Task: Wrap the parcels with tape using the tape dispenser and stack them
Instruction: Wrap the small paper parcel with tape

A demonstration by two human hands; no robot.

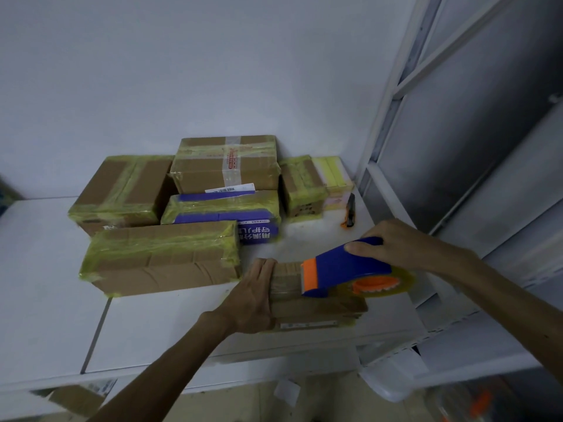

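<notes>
Head cam: R hand [405, 242] grips the blue-and-orange tape dispenser [344, 269], fingers curled over its handle, orange front edge down on a small cardboard parcel [316, 309] at the front of the white table [152, 330]; L hand [253, 296] lies flat on that parcel's left end, fingers straight and together. Behind, wrapped in yellowish tape: a long parcel [161, 257] just left of the L hand, a blue-printed parcel [225, 211] w/ a brown box [225, 162] stacked on it, a left box [122, 190], and a small box [300, 187] at right. A black-orange knife [350, 210] lies near the small box.
</notes>
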